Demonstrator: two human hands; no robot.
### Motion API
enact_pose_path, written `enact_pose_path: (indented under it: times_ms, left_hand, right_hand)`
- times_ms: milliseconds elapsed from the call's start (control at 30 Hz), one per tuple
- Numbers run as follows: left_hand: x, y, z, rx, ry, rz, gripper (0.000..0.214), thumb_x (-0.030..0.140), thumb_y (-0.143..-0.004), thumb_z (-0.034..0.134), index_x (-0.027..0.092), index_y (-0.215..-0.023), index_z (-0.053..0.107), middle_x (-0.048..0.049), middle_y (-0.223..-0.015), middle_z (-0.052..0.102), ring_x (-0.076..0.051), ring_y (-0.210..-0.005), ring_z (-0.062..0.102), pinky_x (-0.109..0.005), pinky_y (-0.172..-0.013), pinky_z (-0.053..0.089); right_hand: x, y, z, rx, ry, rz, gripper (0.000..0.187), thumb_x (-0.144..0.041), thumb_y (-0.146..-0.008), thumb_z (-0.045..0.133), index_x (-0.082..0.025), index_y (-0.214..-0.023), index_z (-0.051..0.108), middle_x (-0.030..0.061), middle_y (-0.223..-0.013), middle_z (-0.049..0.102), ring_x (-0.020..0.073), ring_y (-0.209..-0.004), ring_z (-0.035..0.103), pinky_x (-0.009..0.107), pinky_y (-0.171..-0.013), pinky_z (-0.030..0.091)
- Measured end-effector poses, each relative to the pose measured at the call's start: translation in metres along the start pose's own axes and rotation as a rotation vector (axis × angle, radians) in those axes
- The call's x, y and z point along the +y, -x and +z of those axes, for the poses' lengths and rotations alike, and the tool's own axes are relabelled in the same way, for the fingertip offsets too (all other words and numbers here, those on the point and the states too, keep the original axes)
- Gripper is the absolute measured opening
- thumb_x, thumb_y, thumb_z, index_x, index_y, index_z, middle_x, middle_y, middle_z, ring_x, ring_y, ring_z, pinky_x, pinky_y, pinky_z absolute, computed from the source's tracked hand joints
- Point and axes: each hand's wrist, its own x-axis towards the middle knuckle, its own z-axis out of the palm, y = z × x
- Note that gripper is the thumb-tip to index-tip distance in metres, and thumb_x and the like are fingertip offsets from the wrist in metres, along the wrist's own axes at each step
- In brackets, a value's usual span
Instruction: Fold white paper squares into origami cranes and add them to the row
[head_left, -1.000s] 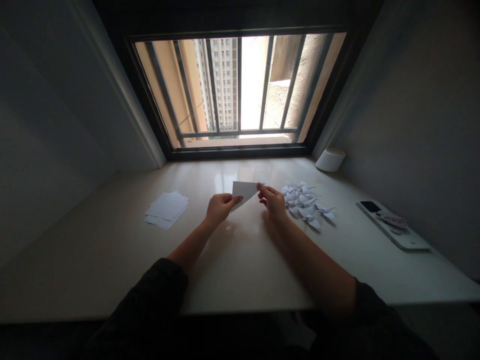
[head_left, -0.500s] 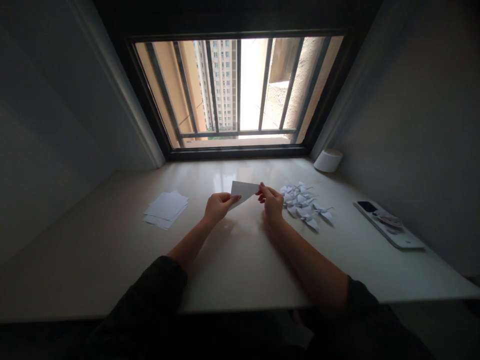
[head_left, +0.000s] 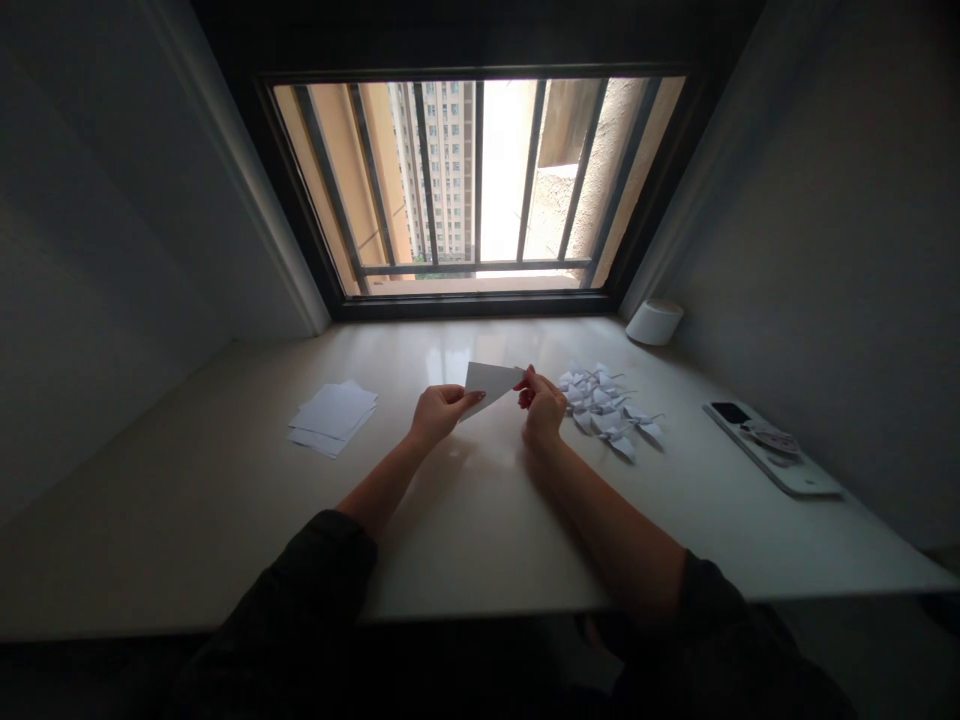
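A folded piece of white paper (head_left: pixel 491 380), roughly triangular, is held up above the white surface between my two hands. My left hand (head_left: pixel 441 413) grips its left part, thumb on top and fingers underneath. At the paper's narrow right corner, my right hand (head_left: pixel 543 403) pinches the tip between thumb and fingertips. Just beyond the right hand lies a cluster of several folded white paper pieces (head_left: pixel 604 400) with pointed tips. Over to the left rests a loose stack of white paper sheets (head_left: pixel 334 415).
A phone (head_left: pixel 769 450) with a ring-like attachment on its back lies at the right. In the back right corner stands a white cylindrical object (head_left: pixel 655 322). A barred window (head_left: pixel 476 310) borders the far side of the white sill (head_left: pixel 450 540), with walls on both sides.
Very little differs. The fingers of my right hand have shifted slightly at the paper's tip, and my right forearm sits a little further left. The paper stays between both hands.
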Motion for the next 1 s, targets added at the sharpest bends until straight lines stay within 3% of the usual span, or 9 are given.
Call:
enact_pose_path:
  times_ms: [300,600,767,867,1000]
  left_hand:
    - [0.004,-0.001,-0.001,-0.03,0.062,-0.004,0.045,0.058,-0.063,0.065,0.013,-0.059,0.066,0.0018,-0.047,0.047,-0.009,-0.047,0.037,-0.023,-0.047,0.022]
    - [0.005,-0.003,-0.013,-0.008,0.023,0.004,0.044,0.057,-0.062,0.066,0.013,-0.058,0.066,0.0024,-0.046,0.046,-0.009,-0.046,0.036,-0.023,-0.047,0.021]
    - [0.005,-0.008,-0.028,0.08,-0.1,0.004,0.041,0.056,-0.061,0.066,0.015,-0.06,0.069,0.0026,-0.046,0.049,-0.011,-0.049,0.042,-0.023,-0.048,0.022]
    - [0.007,-0.007,-0.032,0.095,-0.262,0.032,0.039,0.055,-0.064,0.063,0.017,-0.062,0.069,0.0017,-0.049,0.053,-0.013,-0.053,0.047,-0.024,-0.05,0.024]
    - [0.011,-0.004,-0.031,0.119,-0.636,0.091,0.037,0.055,-0.074,0.055,0.021,-0.067,0.067,-0.0015,-0.063,0.063,-0.016,-0.061,0.053,-0.026,-0.054,0.026]
  right_hand:
    - [-0.008,-0.001,-0.002,-0.025,0.048,-0.051,0.038,-0.052,-0.07,0.057,-0.018,-0.079,0.07,0.0012,-0.059,0.061,0.0098,-0.042,0.042,0.027,-0.043,0.027]
    - [-0.016,-0.003,-0.008,-0.062,0.039,-0.087,0.03,-0.047,-0.064,0.067,-0.017,-0.064,0.068,0.0026,-0.06,0.064,0.0097,-0.047,0.045,0.025,-0.044,0.03]
    - [-0.017,-0.017,-0.025,0.067,0.014,-0.065,0.032,-0.046,-0.072,0.06,-0.016,-0.073,0.069,0.0025,-0.061,0.063,0.0087,-0.046,0.044,0.022,-0.041,0.026]
    - [-0.017,-0.018,-0.025,-0.057,0.154,-0.139,0.04,-0.053,-0.077,0.051,-0.017,-0.084,0.069,0.0036,-0.071,0.066,0.0113,-0.054,0.051,0.022,-0.045,0.032]
    - [-0.016,-0.01,-0.016,-0.441,0.462,-0.255,0.04,-0.054,-0.074,0.056,-0.02,-0.089,0.07,0.0042,-0.081,0.07,0.0166,-0.071,0.06,0.025,-0.061,0.042]
